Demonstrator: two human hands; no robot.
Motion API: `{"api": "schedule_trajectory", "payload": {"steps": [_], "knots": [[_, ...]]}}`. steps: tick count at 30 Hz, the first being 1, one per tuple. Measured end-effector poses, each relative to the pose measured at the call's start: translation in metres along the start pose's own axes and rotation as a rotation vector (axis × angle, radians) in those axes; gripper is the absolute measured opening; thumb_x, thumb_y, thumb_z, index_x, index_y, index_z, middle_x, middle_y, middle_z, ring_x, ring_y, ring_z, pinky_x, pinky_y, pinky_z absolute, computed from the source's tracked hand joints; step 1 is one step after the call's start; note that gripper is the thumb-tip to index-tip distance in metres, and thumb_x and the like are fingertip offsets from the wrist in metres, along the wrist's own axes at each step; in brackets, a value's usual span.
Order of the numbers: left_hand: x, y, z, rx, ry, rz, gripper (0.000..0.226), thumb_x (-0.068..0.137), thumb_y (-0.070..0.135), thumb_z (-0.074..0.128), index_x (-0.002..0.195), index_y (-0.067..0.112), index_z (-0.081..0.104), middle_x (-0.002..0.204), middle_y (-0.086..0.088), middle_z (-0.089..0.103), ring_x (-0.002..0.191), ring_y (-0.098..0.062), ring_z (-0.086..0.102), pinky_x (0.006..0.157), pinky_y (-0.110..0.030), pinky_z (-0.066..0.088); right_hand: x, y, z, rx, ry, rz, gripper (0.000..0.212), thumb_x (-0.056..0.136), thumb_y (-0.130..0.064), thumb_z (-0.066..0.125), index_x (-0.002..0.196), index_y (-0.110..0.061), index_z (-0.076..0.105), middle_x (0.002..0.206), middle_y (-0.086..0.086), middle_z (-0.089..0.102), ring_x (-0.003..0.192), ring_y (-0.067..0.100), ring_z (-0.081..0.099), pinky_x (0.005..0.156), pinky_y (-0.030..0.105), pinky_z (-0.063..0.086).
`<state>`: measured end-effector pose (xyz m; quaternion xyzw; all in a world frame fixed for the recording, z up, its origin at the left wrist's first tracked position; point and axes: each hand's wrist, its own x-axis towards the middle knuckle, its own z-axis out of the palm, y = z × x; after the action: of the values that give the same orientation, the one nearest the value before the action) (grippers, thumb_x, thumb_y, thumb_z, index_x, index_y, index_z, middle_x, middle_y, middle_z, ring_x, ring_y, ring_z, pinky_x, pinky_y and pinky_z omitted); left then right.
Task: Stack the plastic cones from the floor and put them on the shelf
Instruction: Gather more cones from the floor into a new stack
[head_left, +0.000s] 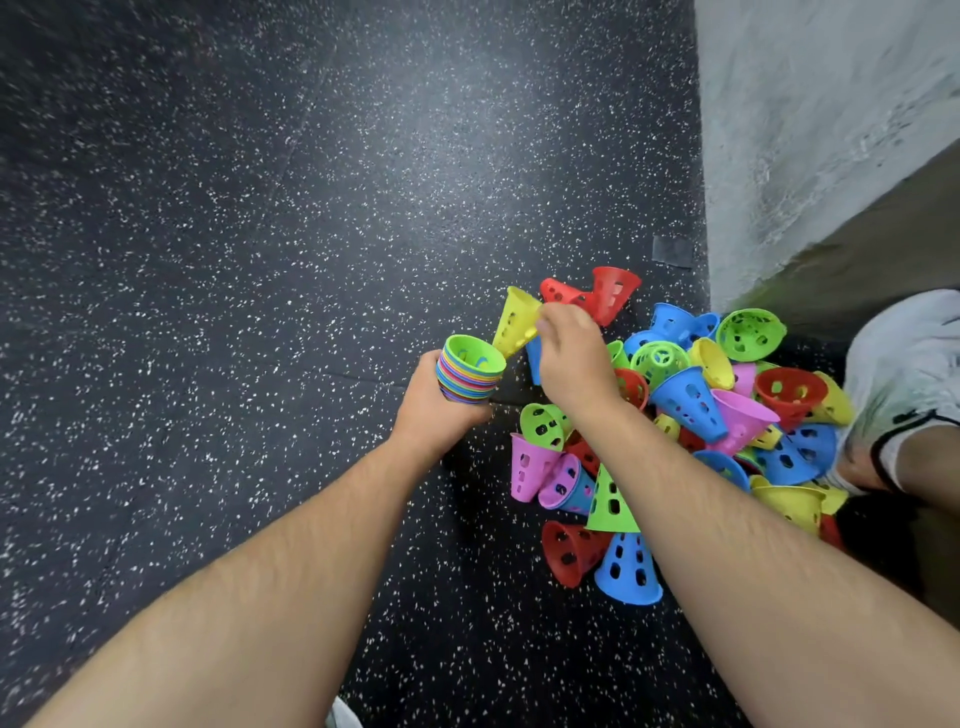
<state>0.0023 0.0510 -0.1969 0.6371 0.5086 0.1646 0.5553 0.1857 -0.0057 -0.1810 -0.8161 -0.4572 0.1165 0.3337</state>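
Black rubber floor (260, 260), flecked white, with a heap of cones (691, 415) lying on it against the foot of a pale wall (831, 130).

The cones are perforated plastic in red, blue, green, yellow and pink, lying tumbled on their sides and over one another. At the near edge a blue cone (628, 571) and a red cone (569, 551) lie touching. At the left edge lies a pink cone (527, 467), and at the far edge two red cones (613, 293). A white shoe (904, 364) stands just beside the heap on the right. A small grey patch (672, 251), perhaps tape, sits on the floor near the wall.
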Motion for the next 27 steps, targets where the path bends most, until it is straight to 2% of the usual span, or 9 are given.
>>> {"api": "schedule_trajectory", "payload": {"steps": [3, 5, 9, 11, 13, 16, 20, 23, 27], "knots": [[0.005, 0.000, 0.002, -0.007, -0.019, 0.015, 0.064, 0.061, 0.006, 0.091, 0.110, 0.019, 0.051, 0.092, 0.002, 0.066, 0.074, -0.009, 0.061, 0.069, -0.021, 0.050, 0.006, -0.015, -0.013, 0.074, 0.155, 0.045, 0.020, 0.100, -0.016, 0.047, 0.108, -0.009, 0.064, 0.108, 0.009, 0.063, 0.101, 0.028, 0.054, 0.089, 0.039, 0.044], [0.008, 0.001, 0.003, -0.030, -0.016, 0.018, 0.068, 0.058, 0.015, 0.096, 0.109, 0.020, 0.051, 0.096, 0.000, 0.068, 0.078, -0.010, 0.063, 0.074, -0.027, 0.053, 0.006, -0.022, -0.016, 0.085, 0.152, 0.015, 0.022, 0.099, -0.017, 0.047, 0.110, -0.008, 0.065, 0.110, 0.009, 0.064, 0.103, 0.028, 0.055, 0.092, 0.037, 0.043], [0.015, 0.009, 0.008, -0.080, 0.004, 0.043, 0.071, 0.056, 0.026, 0.098, 0.109, 0.022, 0.051, 0.103, -0.005, 0.070, 0.085, -0.013, 0.068, 0.081, -0.034, 0.057, -0.006, -0.026, -0.015, 0.036, -0.167, -0.233, 0.027, 0.099, -0.021, 0.048, 0.110, -0.007, 0.068, 0.110, 0.007, 0.068, 0.106, 0.024, 0.058, 0.099, 0.035, 0.042], [0.019, 0.012, 0.012, -0.070, 0.008, 0.045, 0.067, 0.062, 0.018, 0.097, 0.110, 0.020, 0.051, 0.103, -0.003, 0.070, 0.084, -0.010, 0.067, 0.080, -0.030, 0.056, -0.013, -0.028, -0.017, 0.146, -0.282, -0.181, 0.028, 0.102, -0.019, 0.047, 0.116, -0.007, 0.067, 0.115, 0.006, 0.068, 0.110, 0.017, 0.057, 0.099, 0.026, 0.039], [0.022, 0.014, 0.014, -0.019, 0.000, 0.050, 0.064, 0.066, 0.016, 0.094, 0.113, 0.018, 0.050, 0.101, -0.001, 0.068, 0.081, -0.008, 0.065, 0.079, -0.025, 0.054, -0.011, -0.024, -0.019, 0.182, -0.228, -0.070, 0.031, 0.103, -0.021, 0.045, 0.126, -0.009, 0.062, 0.122, 0.004, 0.066, 0.115, 0.016, 0.056, 0.101, 0.027, 0.039], [0.025, 0.013, 0.017, 0.029, -0.014, 0.042, 0.063, 0.067, 0.019, 0.093, 0.113, 0.016, 0.049, 0.101, -0.003, 0.068, 0.082, -0.012, 0.064, 0.082, -0.033, 0.055, 0.003, 0.000, -0.019, -0.096, -0.172, -0.046, 0.042, 0.098, -0.012, 0.047, 0.139, -0.010, 0.051, 0.136, 0.008, 0.057, 0.125, 0.029, 0.047, 0.109, 0.037, 0.035], [0.024, 0.013, 0.021, 0.077, -0.052, 0.038, 0.066, 0.067, 0.021, 0.094, 0.114, 0.017, 0.047, 0.097, 0.004, 0.067, 0.083, -0.012, 0.064, 0.079, -0.028, 0.052, 0.012, 0.020, -0.018, -0.318, -0.359, 0.046, 0.053, 0.099, -0.021, 0.051, 0.150, -0.017, 0.037, 0.153, 0.004, 0.038, 0.134, 0.031, 0.035, 0.112, 0.044, 0.032], [0.023, 0.014, 0.022, 0.076, -0.044, 0.041, 0.066, 0.068, 0.019, 0.094, 0.115, 0.019, 0.047, 0.096, 0.008, 0.066, 0.081, -0.004, 0.063, 0.072, -0.016, 0.047, 0.009, 0.029, -0.009, -0.290, -0.376, 0.080, 0.049, 0.098, -0.023, 0.056, 0.144, -0.017, 0.044, 0.144, 0.008, 0.046, 0.127, 0.033, 0.042, 0.108, 0.041, 0.036], [0.025, 0.014, 0.022, 0.060, -0.045, 0.041, 0.065, 0.069, 0.016, 0.093, 0.117, 0.020, 0.049, 0.099, 0.005, 0.068, 0.083, -0.006, 0.065, 0.079, -0.023, 0.052, 0.005, 0.032, -0.004, -0.122, -0.247, 0.161, 0.018, 0.097, -0.016, 0.054, 0.115, -0.012, 0.057, 0.115, 0.014, 0.055, 0.104, 0.033, 0.053, 0.088, 0.037, 0.041]]}}
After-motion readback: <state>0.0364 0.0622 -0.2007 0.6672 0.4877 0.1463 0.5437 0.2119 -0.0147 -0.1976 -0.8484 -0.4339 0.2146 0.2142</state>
